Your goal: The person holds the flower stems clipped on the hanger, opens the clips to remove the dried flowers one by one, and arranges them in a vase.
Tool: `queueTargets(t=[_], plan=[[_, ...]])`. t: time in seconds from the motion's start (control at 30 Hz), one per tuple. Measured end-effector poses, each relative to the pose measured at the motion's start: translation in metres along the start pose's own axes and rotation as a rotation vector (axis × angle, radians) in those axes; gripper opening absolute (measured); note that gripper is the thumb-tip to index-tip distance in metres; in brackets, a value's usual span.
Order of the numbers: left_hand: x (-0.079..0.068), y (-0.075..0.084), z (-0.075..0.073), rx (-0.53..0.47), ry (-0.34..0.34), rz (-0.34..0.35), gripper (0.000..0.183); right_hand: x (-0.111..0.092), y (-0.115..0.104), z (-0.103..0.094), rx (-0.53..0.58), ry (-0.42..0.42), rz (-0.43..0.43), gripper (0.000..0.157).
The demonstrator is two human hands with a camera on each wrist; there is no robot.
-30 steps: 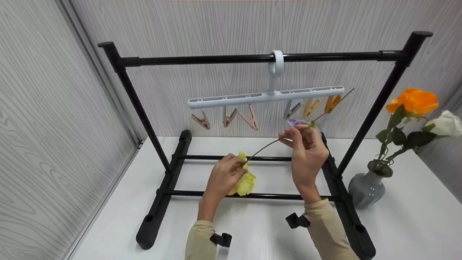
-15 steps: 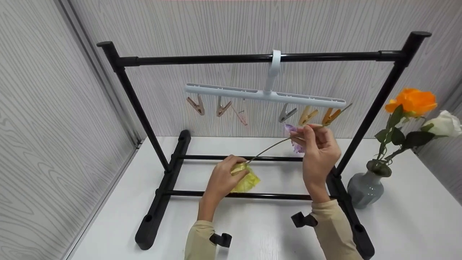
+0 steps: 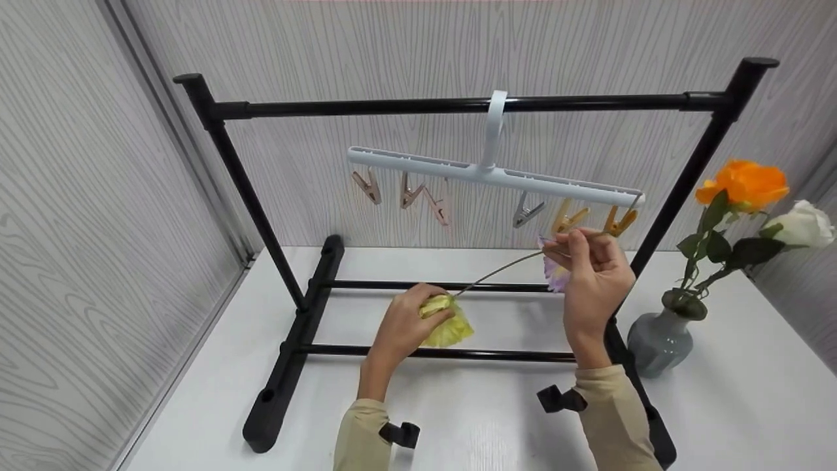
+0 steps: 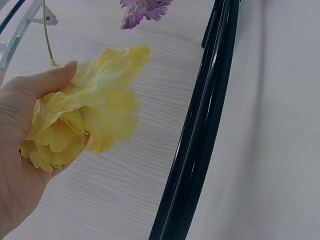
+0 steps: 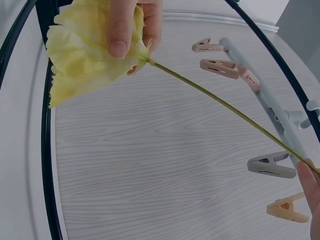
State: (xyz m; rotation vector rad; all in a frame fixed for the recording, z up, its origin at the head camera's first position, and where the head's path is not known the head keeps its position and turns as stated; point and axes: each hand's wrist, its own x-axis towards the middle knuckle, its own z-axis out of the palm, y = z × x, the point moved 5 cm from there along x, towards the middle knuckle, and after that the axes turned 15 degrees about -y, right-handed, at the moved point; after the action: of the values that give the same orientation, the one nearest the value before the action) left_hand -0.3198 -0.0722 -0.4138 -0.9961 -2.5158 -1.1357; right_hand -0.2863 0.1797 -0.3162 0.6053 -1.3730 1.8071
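In front of you, the white surface (image 3: 467,418) carries a black rack (image 3: 503,355), standing on two long feet (image 3: 267,415) that run toward you. Just to its right, a grey vase (image 3: 659,347) stands upright.

The yellow flower (image 4: 57,132) has creamy-white patches and a green stem (image 5: 217,100); a ruffled flower (image 4: 145,10) is purple. Grey wood grain streaks the whitish wall panel (image 3: 327,52), and a pale blue hanger (image 3: 451,170) bears pink, brown, grey, yellow and orange clothespins (image 5: 275,169). The rack (image 3: 366,106) is black.
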Motion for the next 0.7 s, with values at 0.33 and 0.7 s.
queueTargets(t=[0.33,0.7], plan=[[0.001,0.003,0.003,-0.015,-0.027,0.018,0.025,-0.001,0.004,-0.013,0.039,0.046,0.013,0.007],[0.001,0.002,0.003,-0.013,-0.023,0.041,0.024,-0.002,0.005,-0.026,0.029,0.058,-0.013,0.011]])
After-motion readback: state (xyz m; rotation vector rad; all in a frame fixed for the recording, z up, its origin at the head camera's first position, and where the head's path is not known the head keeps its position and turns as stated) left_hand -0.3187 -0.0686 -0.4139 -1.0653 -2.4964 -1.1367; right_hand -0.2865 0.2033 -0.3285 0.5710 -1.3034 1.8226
